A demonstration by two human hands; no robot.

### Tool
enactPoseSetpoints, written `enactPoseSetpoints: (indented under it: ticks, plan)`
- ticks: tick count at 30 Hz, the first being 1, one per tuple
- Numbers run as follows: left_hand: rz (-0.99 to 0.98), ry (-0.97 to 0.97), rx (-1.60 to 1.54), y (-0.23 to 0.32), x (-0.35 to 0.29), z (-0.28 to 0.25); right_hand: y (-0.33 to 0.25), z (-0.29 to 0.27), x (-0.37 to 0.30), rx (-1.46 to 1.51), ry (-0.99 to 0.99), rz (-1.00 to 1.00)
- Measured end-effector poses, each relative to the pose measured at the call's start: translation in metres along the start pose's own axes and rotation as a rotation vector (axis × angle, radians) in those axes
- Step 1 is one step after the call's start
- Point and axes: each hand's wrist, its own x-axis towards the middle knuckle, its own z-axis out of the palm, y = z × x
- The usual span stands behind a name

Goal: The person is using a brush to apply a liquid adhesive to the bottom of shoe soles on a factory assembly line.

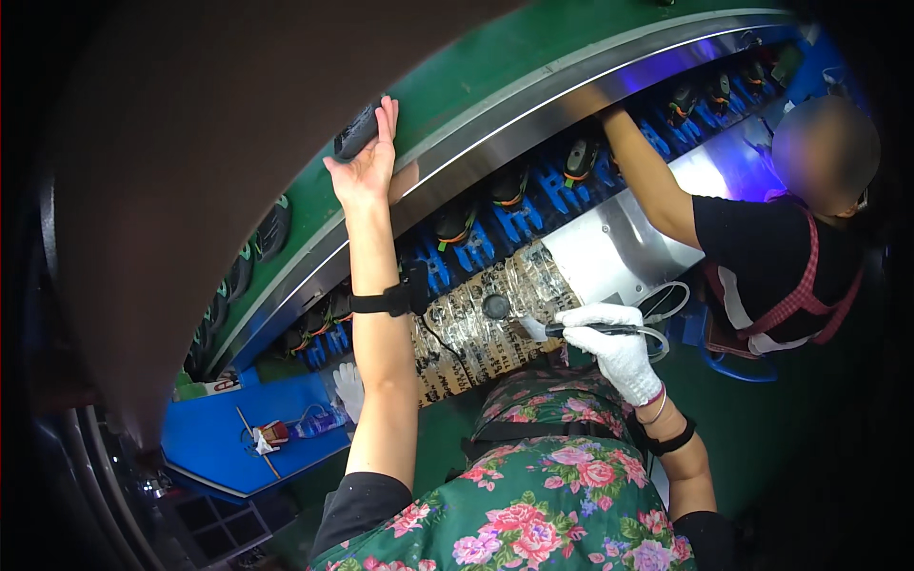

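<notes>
My bare left hand [367, 171] reaches up over the metal edge to the green belt [466, 90]. A dark shoe sole [358, 131] sits between its thumb and fingers; part of the sole is hidden behind the hand. In a white knit glove, my right hand [609, 343] is closed around a brush [535, 328] with a dark handle and pale bristles. A thin clear hose [659, 341] loops beside that hand. Just left of the bristles, a round black knob [495, 306] rests on the taped cardboard cover [447, 357].
Dark shoes on blue holders [519, 214] line the space under the belt's metal rail [476, 152]. More soles [273, 228] lie on the belt at left. A blue table [205, 433] holds a bottle [322, 423] and a stick. At right, a co-worker [762, 257] reaches toward the rail.
</notes>
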Motion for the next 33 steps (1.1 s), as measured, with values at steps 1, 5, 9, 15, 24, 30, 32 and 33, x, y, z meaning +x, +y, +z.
enactPoseSetpoints:
  ticks: [1, 5, 9, 15, 24, 30, 32, 33]
  plan:
    - [0.018, -0.010, -0.027, -0.011, -0.002, -0.002, 0.005, -0.004, 0.000, -0.020, 0.000, -0.011]
    - [0.004, 0.051, 0.118, -0.054, -0.032, -0.005, 0.013, -0.014, 0.002, -0.008, 0.018, -0.020]
    - [-0.250, -0.076, 0.659, -0.062, -0.001, 0.011, 0.021, -0.026, -0.004, 0.175, 0.071, 0.068]
    - [0.429, -0.184, 2.677, -0.112, 0.144, 0.022, 0.021, -0.056, -0.009, 0.203, 0.153, 0.091]
    - [0.442, -0.090, 3.384, -0.049, 0.263, -0.013, 0.027, -0.088, -0.023, 0.239, 0.272, 0.122]
    - [0.308, 0.005, 2.615, -0.033, 0.180, 0.003, 0.025, -0.075, -0.015, 0.250, 0.198, 0.082]
    - [0.376, -0.065, 1.987, -0.092, 0.101, -0.003, 0.027, -0.078, -0.017, 0.276, 0.206, 0.072]
    - [0.446, -0.035, 1.959, -0.083, 0.062, 0.010, 0.025, -0.074, -0.015, 0.307, 0.185, 0.082]
